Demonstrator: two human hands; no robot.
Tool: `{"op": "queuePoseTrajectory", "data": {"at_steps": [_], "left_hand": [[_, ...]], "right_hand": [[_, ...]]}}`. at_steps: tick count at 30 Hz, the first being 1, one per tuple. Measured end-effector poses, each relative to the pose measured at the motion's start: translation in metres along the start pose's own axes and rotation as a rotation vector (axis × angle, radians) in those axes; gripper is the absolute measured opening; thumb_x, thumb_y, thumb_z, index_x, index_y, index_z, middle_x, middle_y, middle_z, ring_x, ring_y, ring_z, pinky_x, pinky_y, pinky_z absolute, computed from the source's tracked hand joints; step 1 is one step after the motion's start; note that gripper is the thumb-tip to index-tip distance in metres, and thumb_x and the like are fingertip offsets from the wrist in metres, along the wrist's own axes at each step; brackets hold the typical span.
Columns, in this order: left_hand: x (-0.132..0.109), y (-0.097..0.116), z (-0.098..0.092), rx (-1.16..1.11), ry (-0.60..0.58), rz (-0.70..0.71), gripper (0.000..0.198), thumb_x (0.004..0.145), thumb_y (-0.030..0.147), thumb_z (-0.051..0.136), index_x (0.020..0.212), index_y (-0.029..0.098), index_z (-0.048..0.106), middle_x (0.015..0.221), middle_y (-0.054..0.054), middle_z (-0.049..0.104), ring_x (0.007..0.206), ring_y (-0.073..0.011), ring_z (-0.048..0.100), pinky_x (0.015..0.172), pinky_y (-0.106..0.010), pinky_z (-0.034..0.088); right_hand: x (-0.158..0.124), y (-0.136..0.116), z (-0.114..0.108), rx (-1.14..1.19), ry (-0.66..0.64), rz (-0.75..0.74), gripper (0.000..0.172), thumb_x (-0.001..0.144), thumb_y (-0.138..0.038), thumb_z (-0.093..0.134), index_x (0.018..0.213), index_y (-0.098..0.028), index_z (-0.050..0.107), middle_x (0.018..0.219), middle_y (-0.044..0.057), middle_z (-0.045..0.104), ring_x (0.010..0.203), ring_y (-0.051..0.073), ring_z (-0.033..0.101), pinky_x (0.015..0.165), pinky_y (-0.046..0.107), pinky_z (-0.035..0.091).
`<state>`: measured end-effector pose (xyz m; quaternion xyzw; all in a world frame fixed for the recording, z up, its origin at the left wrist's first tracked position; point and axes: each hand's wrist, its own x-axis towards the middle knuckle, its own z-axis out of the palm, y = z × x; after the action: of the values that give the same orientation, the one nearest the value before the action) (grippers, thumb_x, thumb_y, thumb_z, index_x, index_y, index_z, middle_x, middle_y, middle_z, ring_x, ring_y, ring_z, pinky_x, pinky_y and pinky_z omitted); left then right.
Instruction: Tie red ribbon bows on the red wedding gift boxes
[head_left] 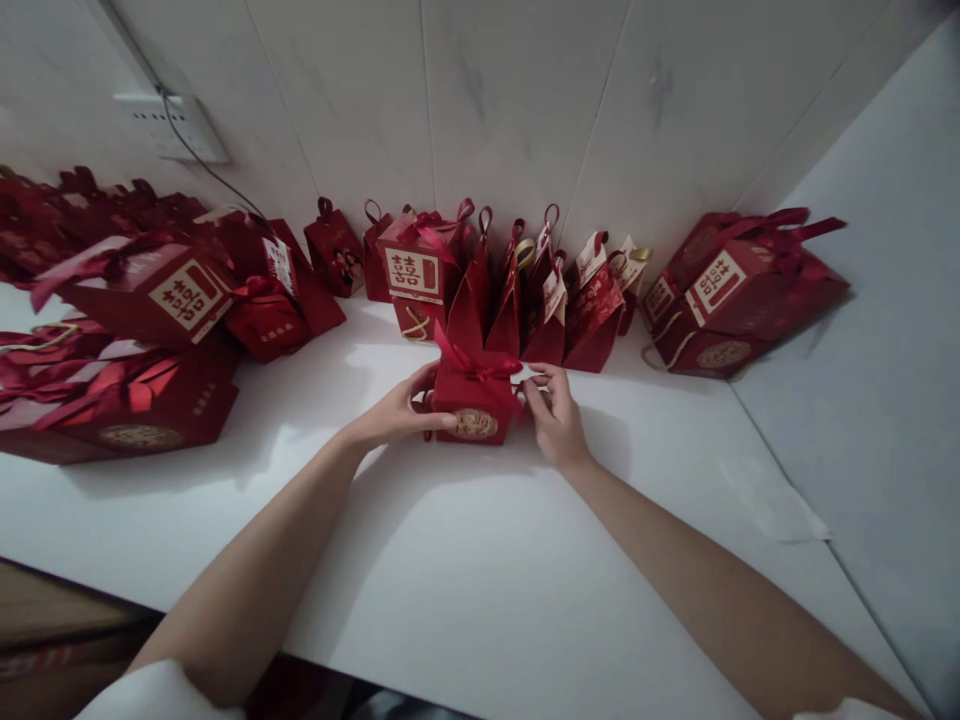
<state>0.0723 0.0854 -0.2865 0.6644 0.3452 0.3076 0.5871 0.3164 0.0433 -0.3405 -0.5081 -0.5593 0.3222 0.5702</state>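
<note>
A small red gift box (476,405) with a round gold emblem on its front stands on the white table, a bright red ribbon bow (484,365) on its top. My left hand (409,410) grips its left side, the thumb lying along the front and the other fingers behind. At the right side of the box, my right hand (553,412) is closed, with thumb and fingertips pinched at a strip of red ribbon (519,390). Part of that strip is hidden by the fingers.
Behind the box, several pointed red favor boxes (506,310) with loops line the tiled wall. Larger red boxes (724,300) are stacked at the right, and more boxes (142,400) crowd the left. A cable hangs from a wall socket (176,128). A clear plastic piece (780,505) lies at the right.
</note>
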Motion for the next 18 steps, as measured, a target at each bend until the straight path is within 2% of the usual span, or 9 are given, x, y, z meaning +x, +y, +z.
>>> {"op": "queuePoseTrajectory", "data": {"at_steps": [2, 4, 5, 8, 11, 13, 16, 18], "left_hand": [[0.0, 0.001, -0.009, -0.037, -0.001, -0.031, 0.068, 0.078, 0.054, 0.068, 0.136, 0.022, 0.054, 0.138, -0.014, 0.057, 0.127, -0.0368, 0.051, 0.097, -0.044, 0.048], [0.001, 0.0, -0.015, -0.093, 0.059, -0.052, 0.064, 0.085, 0.065, 0.049, 0.131, 0.022, 0.059, 0.133, -0.014, 0.06, 0.121, -0.0357, 0.055, 0.092, -0.044, 0.049], [0.002, -0.002, -0.016, -0.101, 0.096, -0.063, 0.061, 0.086, 0.064, 0.048, 0.128, 0.022, 0.06, 0.131, -0.013, 0.061, 0.118, -0.0341, 0.057, 0.09, -0.043, 0.049], [0.004, -0.007, -0.016, -0.037, 0.144, -0.086, 0.042, 0.078, 0.043, 0.069, 0.112, 0.02, 0.063, 0.114, -0.01, 0.066, 0.099, -0.0255, 0.063, 0.082, -0.035, 0.049], [0.006, -0.012, -0.012, 0.01, 0.09, -0.103, 0.026, 0.073, 0.032, 0.074, 0.091, 0.015, 0.063, 0.093, -0.006, 0.066, 0.083, -0.019, 0.062, 0.076, -0.032, 0.047], [0.007, -0.014, -0.008, 0.003, 0.078, -0.086, 0.023, 0.074, 0.03, 0.073, 0.09, 0.016, 0.062, 0.091, -0.005, 0.065, 0.083, -0.0183, 0.061, 0.077, -0.032, 0.047], [0.006, -0.013, -0.003, -0.026, 0.1, -0.052, 0.022, 0.073, 0.027, 0.073, 0.09, 0.017, 0.063, 0.089, -0.002, 0.065, 0.085, -0.0184, 0.061, 0.079, -0.031, 0.048], [0.006, -0.009, -0.003, -0.05, 0.112, -0.09, 0.017, 0.074, 0.028, 0.073, 0.083, 0.017, 0.063, 0.082, -0.002, 0.065, 0.078, -0.017, 0.06, 0.075, -0.029, 0.048]], "right_hand": [[0.005, 0.007, 0.0, -0.006, 0.035, 0.034, 0.045, 0.089, -0.053, 0.057, 0.123, -0.025, 0.049, 0.11, 0.008, 0.059, 0.079, 0.018, 0.059, 0.07, 0.034, 0.052], [0.008, 0.012, 0.0, 0.015, -0.005, 0.04, 0.043, 0.087, -0.051, 0.059, 0.121, -0.025, 0.051, 0.121, 0.01, 0.056, 0.092, 0.02, 0.059, 0.077, 0.035, 0.053], [0.009, 0.014, 0.001, 0.04, -0.033, 0.041, 0.042, 0.088, -0.049, 0.058, 0.121, -0.025, 0.052, 0.127, 0.011, 0.055, 0.1, 0.021, 0.058, 0.083, 0.036, 0.052], [0.011, 0.016, 0.0, 0.166, -0.131, 0.076, 0.043, 0.089, -0.045, 0.056, 0.128, -0.027, 0.047, 0.134, 0.01, 0.054, 0.115, 0.022, 0.057, 0.095, 0.04, 0.049], [0.013, 0.017, 0.0, 0.254, -0.183, 0.086, 0.044, 0.087, -0.041, 0.058, 0.127, -0.027, 0.047, 0.129, 0.009, 0.057, 0.109, 0.02, 0.06, 0.094, 0.039, 0.05], [0.014, 0.019, 0.0, 0.208, -0.181, 0.06, 0.041, 0.084, -0.04, 0.061, 0.122, -0.027, 0.049, 0.121, 0.007, 0.06, 0.099, 0.019, 0.062, 0.086, 0.037, 0.053], [0.014, 0.022, 0.002, 0.088, -0.175, 0.049, 0.032, 0.084, -0.04, 0.061, 0.11, -0.024, 0.054, 0.098, 0.004, 0.063, 0.082, 0.018, 0.061, 0.073, 0.033, 0.053], [0.013, 0.023, 0.002, 0.038, -0.159, 0.047, 0.023, 0.082, -0.041, 0.062, 0.096, -0.022, 0.056, 0.09, 0.003, 0.06, 0.076, 0.017, 0.059, 0.068, 0.031, 0.05]]}}
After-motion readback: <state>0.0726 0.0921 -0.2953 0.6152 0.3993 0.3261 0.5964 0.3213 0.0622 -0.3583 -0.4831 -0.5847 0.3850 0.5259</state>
